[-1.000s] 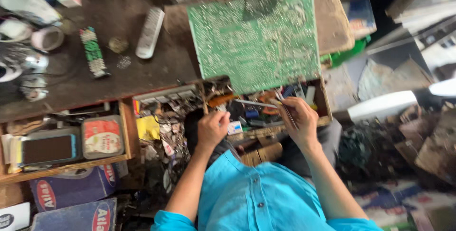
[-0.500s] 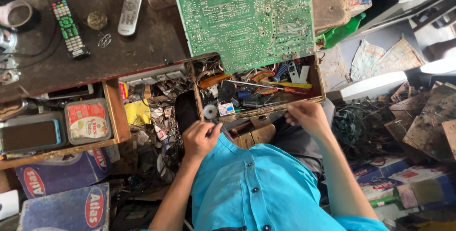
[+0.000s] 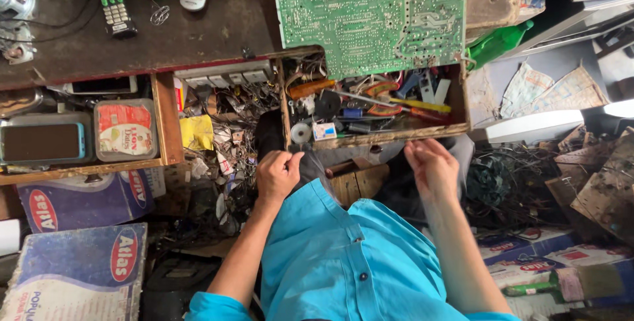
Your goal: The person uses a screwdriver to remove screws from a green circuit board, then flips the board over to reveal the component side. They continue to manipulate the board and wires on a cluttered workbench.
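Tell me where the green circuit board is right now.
In the head view, the green circuit board lies at top centre on the dark workbench, its near edge overhanging the open tool drawer, beyond the right hand.

L hand [image 3: 277, 174] loosely fisted, R hand [image 3: 430, 166] fingers curled, both forearms extended.

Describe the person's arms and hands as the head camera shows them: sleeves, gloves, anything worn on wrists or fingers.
Both hands are bare, with no gloves. The left hand and right hand show no ring, watch or band that I can make out. The forearms are uncovered down to short bright turquoise sleeves of a buttoned shirt, which has small dark buttons down its front.
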`<state>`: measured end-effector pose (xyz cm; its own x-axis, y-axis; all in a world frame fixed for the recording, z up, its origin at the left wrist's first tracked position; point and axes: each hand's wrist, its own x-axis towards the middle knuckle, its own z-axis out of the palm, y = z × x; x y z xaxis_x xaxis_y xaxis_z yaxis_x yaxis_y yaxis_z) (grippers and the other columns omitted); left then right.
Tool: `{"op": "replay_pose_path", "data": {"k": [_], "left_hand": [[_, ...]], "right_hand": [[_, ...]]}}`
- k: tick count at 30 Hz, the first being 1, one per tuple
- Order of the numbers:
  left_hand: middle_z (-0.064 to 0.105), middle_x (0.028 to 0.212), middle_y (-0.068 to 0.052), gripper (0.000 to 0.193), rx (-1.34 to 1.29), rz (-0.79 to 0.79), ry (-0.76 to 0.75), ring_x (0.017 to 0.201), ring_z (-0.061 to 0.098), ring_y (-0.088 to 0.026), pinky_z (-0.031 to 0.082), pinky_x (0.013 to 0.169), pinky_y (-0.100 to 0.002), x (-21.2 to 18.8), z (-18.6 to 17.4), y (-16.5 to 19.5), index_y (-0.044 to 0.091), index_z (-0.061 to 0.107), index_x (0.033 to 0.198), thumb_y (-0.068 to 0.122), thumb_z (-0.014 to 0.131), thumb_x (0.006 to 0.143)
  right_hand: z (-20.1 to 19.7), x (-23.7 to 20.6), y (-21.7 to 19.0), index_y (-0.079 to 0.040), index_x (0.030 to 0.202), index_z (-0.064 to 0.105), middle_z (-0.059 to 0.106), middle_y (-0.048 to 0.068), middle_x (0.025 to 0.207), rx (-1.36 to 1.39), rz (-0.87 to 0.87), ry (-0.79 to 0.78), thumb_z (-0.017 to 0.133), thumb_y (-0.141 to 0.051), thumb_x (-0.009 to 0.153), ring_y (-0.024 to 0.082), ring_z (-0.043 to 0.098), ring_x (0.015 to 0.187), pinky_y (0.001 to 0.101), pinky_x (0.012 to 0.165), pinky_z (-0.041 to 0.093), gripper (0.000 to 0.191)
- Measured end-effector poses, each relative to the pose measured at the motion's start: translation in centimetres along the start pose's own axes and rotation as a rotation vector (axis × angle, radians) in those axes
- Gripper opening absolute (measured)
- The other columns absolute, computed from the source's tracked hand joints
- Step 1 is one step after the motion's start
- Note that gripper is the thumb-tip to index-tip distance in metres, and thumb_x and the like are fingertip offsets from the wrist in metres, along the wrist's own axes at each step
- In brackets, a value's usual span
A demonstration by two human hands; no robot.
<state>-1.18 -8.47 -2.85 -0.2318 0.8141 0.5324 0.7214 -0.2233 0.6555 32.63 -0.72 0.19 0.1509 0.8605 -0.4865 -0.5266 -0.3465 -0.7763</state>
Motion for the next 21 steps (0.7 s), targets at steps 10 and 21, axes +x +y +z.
{"op": "replay_pose_path", "data": {"k": [10,21], "left_hand": [[0.070,0.070,-0.011,0.025,-0.014,-0.234,-0.064,0.060,0.068,-0.026,0.050,0.056,-0.035,7.9,1.9,-2.1,0.003,0.071,0.079,0.021,0.086,0.089],[0.074,0.088,-0.004,0.015,-0.566,-0.550,0.102,0.073,0.070,-0.008,0.057,0.063,-0.023,16.8,-0.8,-3.9,-0.003,0.074,0.104,0.008,0.076,0.094]], "right_hand": [[2.7,2.0,-5.5,0.008,0.123,0.065,0.072,0.015,0.106,-0.347,-0.280,-0.124,0.069,-0.002,0.101,0.022,0.073,0.094,0.0328,0.084,0.061,0.025],[9.6,8.6,-29.3,0.002,0.092,0.070,0.064,0.000,0.082,-1.074,-0.935,-0.162,0.065,-0.007,0.102,0.008,0.062,0.074,0.0223,0.070,0.048,0.014]]}}
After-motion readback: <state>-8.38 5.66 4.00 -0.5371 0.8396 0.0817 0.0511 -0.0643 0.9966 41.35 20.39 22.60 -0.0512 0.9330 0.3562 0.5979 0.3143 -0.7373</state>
